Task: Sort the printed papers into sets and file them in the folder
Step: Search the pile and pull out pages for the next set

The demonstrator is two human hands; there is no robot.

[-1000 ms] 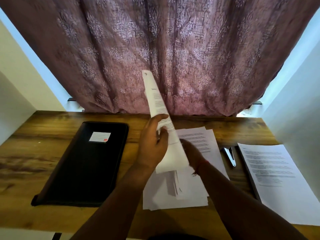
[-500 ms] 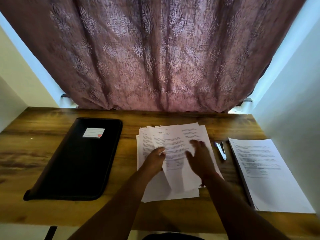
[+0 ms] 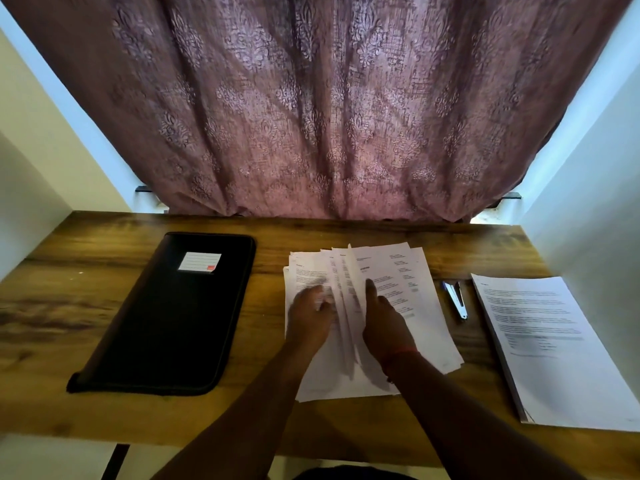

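**Both hands down on the fanned pile**

Far left on the wooden surface (image 3: 86, 306), the black zip folder (image 3: 166, 317) lies closed, label up. Centre stage: the loose printed papers (image 3: 408, 299), fanned and overlapping. The left hand (image 3: 310, 315) presses flat on them, fingers spread, gripping nothing. The right hand (image 3: 384, 323) sits just beside it, open, with a sheet edge raised between the two, possibly nudged by a finger, hard to tell. Next, a stapler (image 3: 457, 299), then a neat paper stack (image 3: 547, 344) far right.
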